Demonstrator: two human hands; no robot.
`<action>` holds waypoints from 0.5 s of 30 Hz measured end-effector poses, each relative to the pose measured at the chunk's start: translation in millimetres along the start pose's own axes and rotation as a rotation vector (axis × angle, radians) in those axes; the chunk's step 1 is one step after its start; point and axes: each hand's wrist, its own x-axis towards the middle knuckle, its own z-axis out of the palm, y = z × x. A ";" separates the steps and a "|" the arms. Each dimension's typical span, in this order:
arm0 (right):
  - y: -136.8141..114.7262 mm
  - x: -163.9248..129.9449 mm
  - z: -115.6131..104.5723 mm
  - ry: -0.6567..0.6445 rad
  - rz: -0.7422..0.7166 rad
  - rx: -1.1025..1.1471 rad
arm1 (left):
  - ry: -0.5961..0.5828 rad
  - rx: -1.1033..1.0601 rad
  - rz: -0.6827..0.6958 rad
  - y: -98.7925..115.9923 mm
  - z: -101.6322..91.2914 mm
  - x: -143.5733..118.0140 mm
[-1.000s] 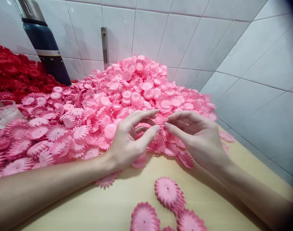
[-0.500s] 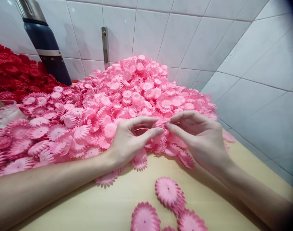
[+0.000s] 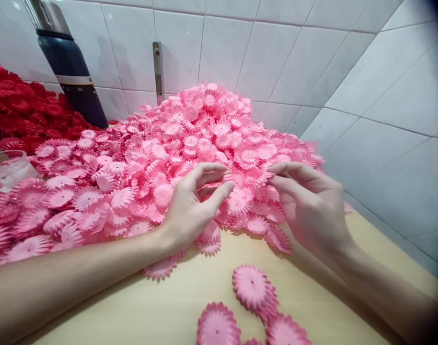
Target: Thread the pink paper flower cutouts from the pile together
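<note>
My left hand (image 3: 201,201) hovers in front of the big heap of pink scalloped flower discs (image 3: 204,124), thumb and fingers apart, with nothing visible between them. To its right, my right hand (image 3: 308,206) pinches the edge of a thin pink flower disc (image 3: 259,178) between thumb and fingers. Its outline partly blends into the heap behind. Each disc has a toothed rim, and many show a small hole at the centre. Closer to me on the table (image 3: 161,311) lie several darker-rimmed pink discs (image 3: 253,286), some stacked.
A dark blue bottle (image 3: 75,72) with a metal lid stands behind the heap at the left. Beside it is a pile of red discs (image 3: 21,105). A clear plastic container (image 3: 10,170) sits at the left edge. White tiled walls (image 3: 276,52) close off the back and right.
My hands have moved apart from where their fingertips nearly met. The left thumb and fingers have spread, while the right hand has shifted right with a pink disc in its pinch.
</note>
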 end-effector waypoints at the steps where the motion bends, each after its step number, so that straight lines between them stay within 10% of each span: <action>1: -0.5 -1.1 0.7 -0.015 -0.005 0.004 | -0.002 0.014 0.009 -0.6 -0.2 0.3; 15: 0.4 -9.5 4.9 -0.196 -0.132 -0.159 | -0.127 -0.005 -0.010 3.5 -2.8 -0.7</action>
